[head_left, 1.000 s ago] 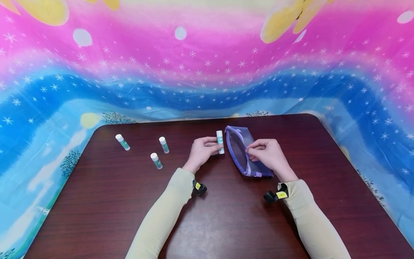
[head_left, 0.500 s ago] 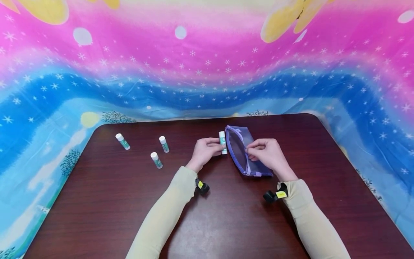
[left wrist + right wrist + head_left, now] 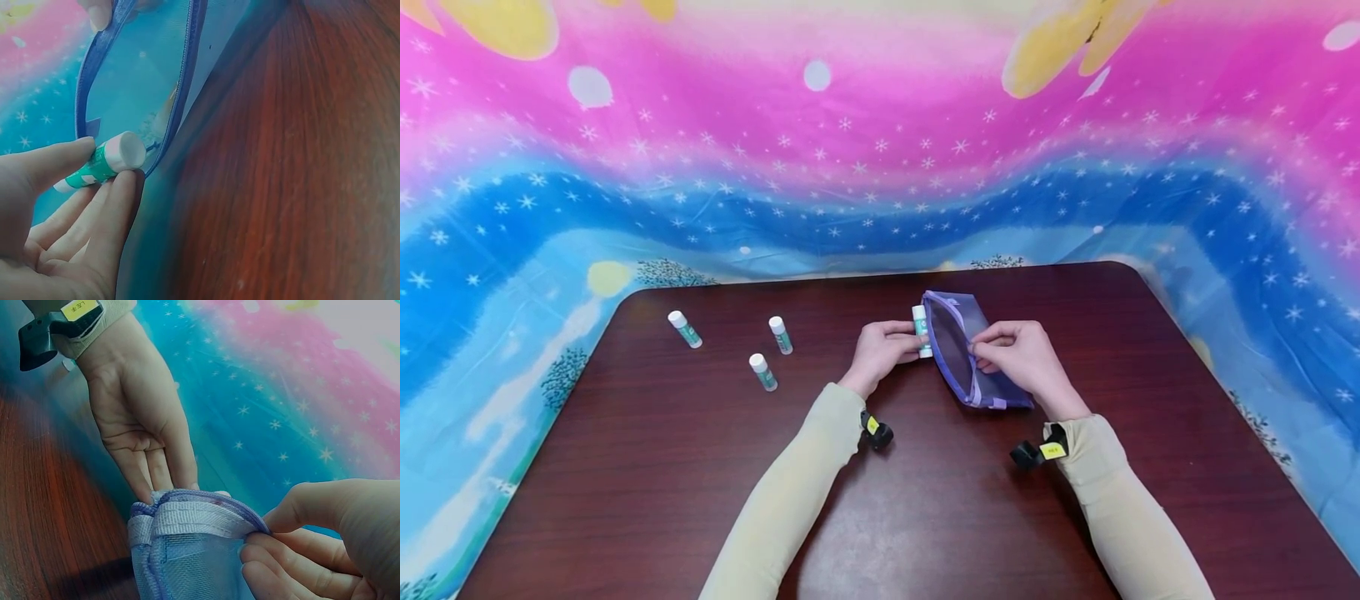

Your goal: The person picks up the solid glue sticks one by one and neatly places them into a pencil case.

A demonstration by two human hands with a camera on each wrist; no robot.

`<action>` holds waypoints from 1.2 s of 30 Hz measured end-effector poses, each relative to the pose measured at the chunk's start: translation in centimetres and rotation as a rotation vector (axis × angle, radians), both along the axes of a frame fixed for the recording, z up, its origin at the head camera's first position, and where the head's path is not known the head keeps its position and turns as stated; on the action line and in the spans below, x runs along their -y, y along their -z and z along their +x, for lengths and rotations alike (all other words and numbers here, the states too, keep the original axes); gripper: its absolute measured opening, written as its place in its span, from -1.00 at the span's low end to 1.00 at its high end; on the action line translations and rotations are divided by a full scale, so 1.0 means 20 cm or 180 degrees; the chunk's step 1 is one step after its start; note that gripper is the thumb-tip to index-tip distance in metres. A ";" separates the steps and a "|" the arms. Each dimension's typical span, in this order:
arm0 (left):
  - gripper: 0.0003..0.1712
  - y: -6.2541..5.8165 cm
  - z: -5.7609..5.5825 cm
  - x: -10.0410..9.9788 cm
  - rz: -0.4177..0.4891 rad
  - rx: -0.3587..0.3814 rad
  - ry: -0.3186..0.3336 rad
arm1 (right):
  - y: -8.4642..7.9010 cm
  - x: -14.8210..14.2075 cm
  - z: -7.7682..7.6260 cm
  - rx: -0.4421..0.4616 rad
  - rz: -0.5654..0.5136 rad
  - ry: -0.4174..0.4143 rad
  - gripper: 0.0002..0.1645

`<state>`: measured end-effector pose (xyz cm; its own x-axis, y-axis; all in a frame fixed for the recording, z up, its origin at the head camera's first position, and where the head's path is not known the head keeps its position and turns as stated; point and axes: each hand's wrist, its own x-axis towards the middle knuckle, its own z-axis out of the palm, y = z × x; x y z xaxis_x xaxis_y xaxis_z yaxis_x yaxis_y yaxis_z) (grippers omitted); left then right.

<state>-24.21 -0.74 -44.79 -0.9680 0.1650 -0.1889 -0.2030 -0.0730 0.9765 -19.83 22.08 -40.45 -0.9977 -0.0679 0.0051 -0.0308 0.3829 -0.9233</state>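
Observation:
My left hand pinches a white and green glue stick between thumb and fingers, right at the mouth of a purple mesh zip pouch. In the left wrist view the glue stick lies across the fingers, its white end beside the pouch's zip edge. With thumb and fingertips, my right hand grips the right-hand rim of the pouch, whose mouth gapes towards the left hand. From the right wrist the pouch hides the left hand's fingertips and most of the glue stick.
Three more glue sticks lie on the left of the dark wooden table: one far left, one nearer the middle and one closer to the front. A patterned cloth hangs behind the table's back edge.
The left hand has moved a little to the right, bringing the glue stick from beside the pouch up to its opening. The right hand and pouch stay in place.

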 end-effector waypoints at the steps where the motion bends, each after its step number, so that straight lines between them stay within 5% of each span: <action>1: -0.58 0.00 0.00 0.00 0.0001 0.0015 -0.0011 | 0.00 0.00 0.00 -0.0003 -0.0001 -0.0001 -0.80; 36: -0.59 0.02 -0.03 -0.05 -0.0187 0.0241 -0.0073 | 0.00 0.00 0.00 0.0032 0.0038 0.0017 -0.81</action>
